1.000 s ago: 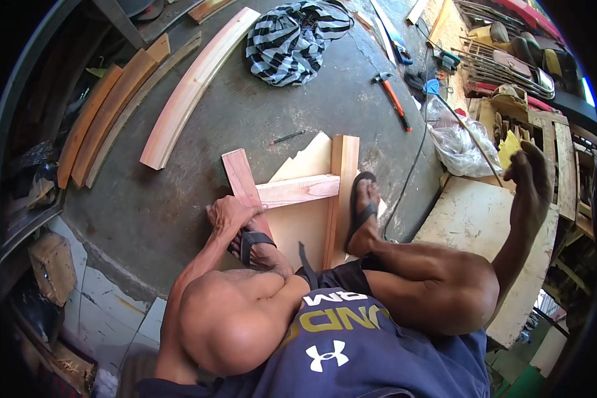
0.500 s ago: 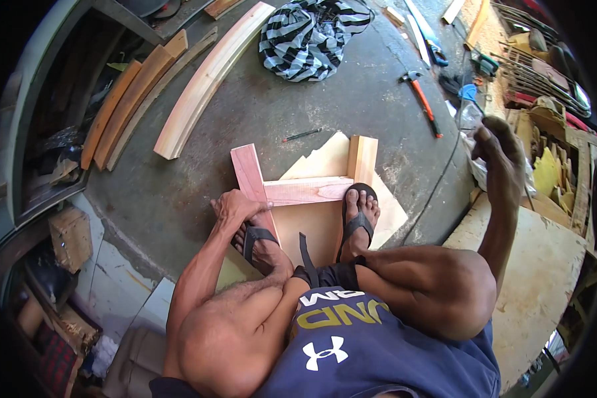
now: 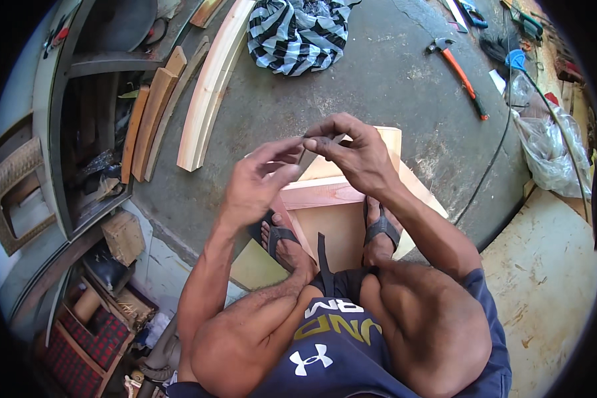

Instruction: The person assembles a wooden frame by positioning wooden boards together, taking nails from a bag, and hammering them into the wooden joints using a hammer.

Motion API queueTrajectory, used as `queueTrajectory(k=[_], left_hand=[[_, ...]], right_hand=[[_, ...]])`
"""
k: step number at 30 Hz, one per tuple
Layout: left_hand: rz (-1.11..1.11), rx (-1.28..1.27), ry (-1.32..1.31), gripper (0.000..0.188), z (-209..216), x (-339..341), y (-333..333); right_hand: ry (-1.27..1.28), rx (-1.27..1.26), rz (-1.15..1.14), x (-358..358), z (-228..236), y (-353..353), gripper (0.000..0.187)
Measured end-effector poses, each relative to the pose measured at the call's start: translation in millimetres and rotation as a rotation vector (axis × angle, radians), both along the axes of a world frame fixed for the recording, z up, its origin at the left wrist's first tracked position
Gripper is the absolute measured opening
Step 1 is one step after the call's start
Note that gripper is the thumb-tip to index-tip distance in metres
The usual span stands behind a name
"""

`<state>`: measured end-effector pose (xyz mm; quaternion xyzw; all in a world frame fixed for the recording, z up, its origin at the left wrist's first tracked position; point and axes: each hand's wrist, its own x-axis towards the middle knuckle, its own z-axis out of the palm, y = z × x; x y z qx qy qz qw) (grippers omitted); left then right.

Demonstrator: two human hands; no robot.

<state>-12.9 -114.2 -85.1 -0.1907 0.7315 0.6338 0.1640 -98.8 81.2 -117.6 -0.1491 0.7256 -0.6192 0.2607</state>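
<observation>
Above the wooden frame, my two hands meet at the fingertips. My right hand [image 3: 355, 154] pinches something thin and dark, too small and covered to name. My left hand [image 3: 262, 180] is just beside it, its fingers stretched and its thumb apart. Beneath them lies the frame's pinkish crosspiece [image 3: 325, 194], between a pink side piece [image 3: 297, 229] and a paler wooden block [image 3: 388, 142]. My hands partly cover these pieces. A light plywood sheet [image 3: 414, 196] lies under the frame. My sandalled feet are at the frame's two sides.
A hammer [image 3: 459, 69] with an orange handle lies on the floor at the far right. Curved planks [image 3: 209, 86] lie at the left, near a checkered cloth bundle [image 3: 298, 40]. A dark cable [image 3: 487, 166] and a clear plastic bag [image 3: 550, 142] are at the right.
My left hand has left the pink side piece and risen. My right hand has come in from the far right, bringing the fingertips of both hands together over the frame.
</observation>
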Motion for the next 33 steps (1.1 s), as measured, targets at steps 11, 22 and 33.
queueTrajectory(k=[11, 22, 33], left_hand=[[-0.083, -0.283, -0.372, 0.021, -84, 17, -35], [0.019, -0.121, -0.517, 0.025, -133, 43, -35], [-0.157, -0.181, -0.429, 0.027, -131, 49, -49]], right_hand=[[0.667, 1.104, -0.286, -151, -104, 145, 0.050], [0.265, 1.192, -0.211, -189, -182, 243, 0.046], [-0.183, 0.923, -0.080, -70, 100, 126, 0.035]])
